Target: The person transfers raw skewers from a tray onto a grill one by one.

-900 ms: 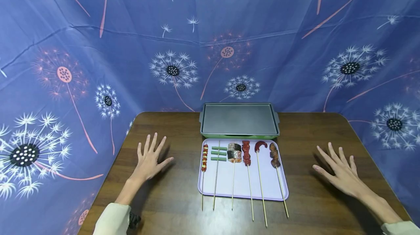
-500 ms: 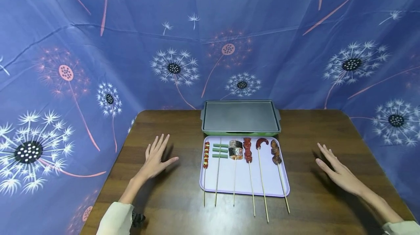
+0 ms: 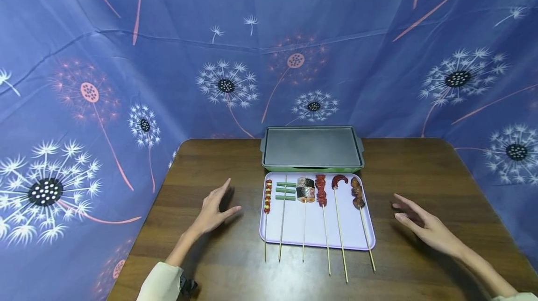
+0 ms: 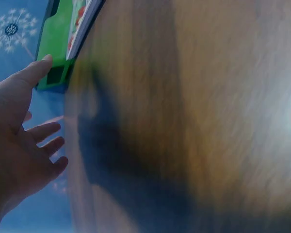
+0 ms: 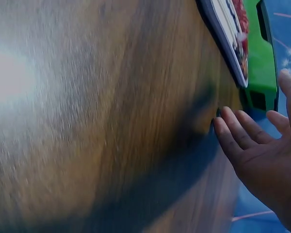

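First, can see the left hand [image 3: 212,213] above the worktop [image 3: 235,263], toward its left edge, with thumb spread from fingers. Next, can see the lilac tray [image 3: 314,228], mid-worktop, just before the green-sided griddle [image 3: 312,147] at the back edge, carrying six skewers [image 3: 321,191] lengthwise. Lastly, can see the right hand [image 3: 435,232] toward the right edge, with thumb likewise spread.

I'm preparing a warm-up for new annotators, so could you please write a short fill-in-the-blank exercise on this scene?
The number of skewers on the tray is ____.
Counted from the left in the head view, the skewer with three green strips is the ____ one.
The body under the dark griddle plate is coloured ____.
The hand nearer the brown chunks is the person's ____ one.

Missing words: six; second; green; right.
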A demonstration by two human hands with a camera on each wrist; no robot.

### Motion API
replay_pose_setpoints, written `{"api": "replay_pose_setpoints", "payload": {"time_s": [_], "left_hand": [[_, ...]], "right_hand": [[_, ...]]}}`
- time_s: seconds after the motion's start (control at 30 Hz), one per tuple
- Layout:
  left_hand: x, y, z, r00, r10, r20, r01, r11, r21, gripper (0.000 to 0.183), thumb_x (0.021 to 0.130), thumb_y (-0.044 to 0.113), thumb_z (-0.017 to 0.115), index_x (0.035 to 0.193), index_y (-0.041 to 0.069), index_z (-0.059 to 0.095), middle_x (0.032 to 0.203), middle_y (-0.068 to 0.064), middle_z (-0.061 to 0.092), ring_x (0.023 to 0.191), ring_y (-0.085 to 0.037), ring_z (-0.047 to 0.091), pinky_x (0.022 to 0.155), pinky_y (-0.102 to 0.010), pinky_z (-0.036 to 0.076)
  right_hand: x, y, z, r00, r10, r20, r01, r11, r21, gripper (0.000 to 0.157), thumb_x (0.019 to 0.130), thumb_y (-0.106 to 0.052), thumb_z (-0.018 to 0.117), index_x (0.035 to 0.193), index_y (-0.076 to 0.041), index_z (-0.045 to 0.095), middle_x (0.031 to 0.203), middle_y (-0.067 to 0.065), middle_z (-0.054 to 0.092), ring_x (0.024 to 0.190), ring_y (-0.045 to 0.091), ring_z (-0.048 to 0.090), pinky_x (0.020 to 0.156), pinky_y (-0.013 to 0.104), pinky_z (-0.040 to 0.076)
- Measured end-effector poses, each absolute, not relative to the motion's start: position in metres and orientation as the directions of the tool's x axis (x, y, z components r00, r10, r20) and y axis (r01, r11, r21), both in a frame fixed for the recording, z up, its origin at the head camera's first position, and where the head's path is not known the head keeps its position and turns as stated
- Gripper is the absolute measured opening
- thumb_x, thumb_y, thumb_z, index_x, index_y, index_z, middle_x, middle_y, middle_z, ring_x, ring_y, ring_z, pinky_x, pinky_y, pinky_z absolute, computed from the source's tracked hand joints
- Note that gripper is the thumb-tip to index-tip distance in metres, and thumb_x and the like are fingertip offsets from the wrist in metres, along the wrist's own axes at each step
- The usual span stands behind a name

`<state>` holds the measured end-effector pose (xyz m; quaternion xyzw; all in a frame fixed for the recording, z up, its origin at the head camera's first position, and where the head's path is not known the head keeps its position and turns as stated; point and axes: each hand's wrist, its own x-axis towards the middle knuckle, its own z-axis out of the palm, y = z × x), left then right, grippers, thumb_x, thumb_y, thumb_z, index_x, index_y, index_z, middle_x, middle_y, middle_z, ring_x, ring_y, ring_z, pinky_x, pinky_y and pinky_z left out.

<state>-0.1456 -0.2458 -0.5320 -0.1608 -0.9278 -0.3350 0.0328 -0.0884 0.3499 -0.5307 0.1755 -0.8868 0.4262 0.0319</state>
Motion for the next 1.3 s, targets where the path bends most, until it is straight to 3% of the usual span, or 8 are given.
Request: {"api": "replay_pose_setpoints", "payload": {"time_s": [0.23, 0.43, 0.6, 0.77, 0.87, 1.0, 1.2, 1.3], "left_hand": [[-0.139, -0.226, -0.541, -0.925, 0.295, 0.241, 0.379, 0.641, 0.668, 0.073, 0.089, 0.022, 0.08, 0.151, 0.002, 0.047, 0.138, -0.018, 0.065, 0.126, -0.039, 0.058, 0.105, -0.058, 0.045], [-0.138, -0.217, -0.54, -0.932, 0.325, 0.159, 0.301, 0.453, 0.839, 0.061, 0.092, 0.012, 0.076, 0.146, -0.004, 0.051, 0.117, -0.022, 0.073, 0.09, -0.026, 0.072, 0.069, -0.028, 0.058], [-0.139, -0.209, -0.541, -0.929, 0.368, -0.033, 0.073, 0.27, 0.96, 0.064, 0.096, 0.008, 0.071, 0.151, -0.006, 0.042, 0.114, -0.031, 0.07, 0.077, -0.03, 0.076, 0.054, -0.039, 0.061], [-0.14, -0.202, -0.547, -0.907, 0.405, -0.117, -0.026, 0.224, 0.974, 0.063, 0.096, 0.005, 0.07, 0.15, -0.01, 0.041, 0.114, -0.034, 0.069, 0.083, -0.032, 0.077, 0.062, -0.038, 0.063], [-0.139, -0.199, -0.55, -0.889, 0.434, -0.145, -0.055, 0.214, 0.975, 0.064, 0.095, 0.005, 0.07, 0.15, -0.01, 0.04, 0.113, -0.033, 0.069, 0.082, -0.024, 0.076, 0.062, -0.034, 0.063], [-0.139, -0.197, -0.552, -0.862, 0.484, -0.153, -0.054, 0.213, 0.976, 0.065, 0.094, 0.002, 0.071, 0.151, -0.009, 0.04, 0.108, -0.034, 0.069, 0.074, -0.013, 0.072, 0.056, -0.031, 0.061], [-0.138, -0.194, -0.554, -0.831, 0.539, -0.138, -0.022, 0.215, 0.976, 0.069, 0.089, -0.001, 0.074, 0.15, -0.009, 0.042, 0.106, -0.037, 0.067, 0.065, -0.006, 0.066, 0.052, -0.025, 0.058], [-0.137, -0.195, -0.555, -0.828, 0.546, -0.124, -0.006, 0.212, 0.977, 0.071, 0.088, -0.002, 0.076, 0.149, -0.009, 0.042, 0.107, -0.038, 0.065, 0.062, -0.004, 0.064, 0.052, -0.023, 0.056]], "right_hand": [[-0.081, 0.339, -0.538, -0.896, -0.354, 0.267, -0.414, 0.453, -0.789, 0.057, 0.094, 0.01, 0.062, 0.147, 0.011, 0.042, 0.127, -0.023, 0.064, 0.104, -0.008, 0.065, 0.085, 0.005, 0.048], [-0.079, 0.335, -0.548, -0.827, -0.491, 0.275, -0.406, 0.182, -0.896, 0.053, 0.095, 0.021, 0.051, 0.145, 0.02, 0.033, 0.129, -0.007, 0.068, 0.106, 0.005, 0.071, 0.082, 0.019, 0.059], [-0.076, 0.333, -0.552, -0.832, -0.538, 0.137, -0.207, 0.071, -0.976, 0.049, 0.101, 0.014, 0.046, 0.148, 0.014, 0.033, 0.11, 0.005, 0.071, 0.097, 0.011, 0.073, 0.071, 0.037, 0.064], [-0.071, 0.331, -0.554, -0.822, -0.568, 0.044, -0.087, 0.049, -0.995, 0.051, 0.104, 0.009, 0.045, 0.153, -0.003, 0.04, 0.107, 0.004, 0.07, 0.095, 0.013, 0.073, 0.068, 0.043, 0.063], [-0.071, 0.328, -0.554, -0.822, -0.569, 0.009, -0.046, 0.051, -0.998, 0.05, 0.105, 0.007, 0.045, 0.153, -0.008, 0.042, 0.107, 0.001, 0.071, 0.096, 0.012, 0.073, 0.069, 0.043, 0.063], [-0.069, 0.325, -0.554, -0.818, -0.575, -0.021, -0.014, 0.056, -0.998, 0.049, 0.105, 0.004, 0.046, 0.153, -0.003, 0.039, 0.105, 0.002, 0.071, 0.094, 0.013, 0.074, 0.069, 0.044, 0.063], [-0.062, 0.324, -0.558, -0.787, -0.616, -0.043, 0.059, -0.006, -0.998, 0.055, 0.104, 0.006, 0.046, 0.155, -0.013, 0.04, 0.106, 0.003, 0.074, 0.093, 0.013, 0.074, 0.068, 0.046, 0.063], [-0.059, 0.322, -0.561, -0.776, -0.631, -0.012, 0.046, -0.039, -0.998, 0.057, 0.103, 0.01, 0.046, 0.157, -0.006, 0.035, 0.11, 0.006, 0.075, 0.096, 0.013, 0.074, 0.068, 0.046, 0.063]]}}
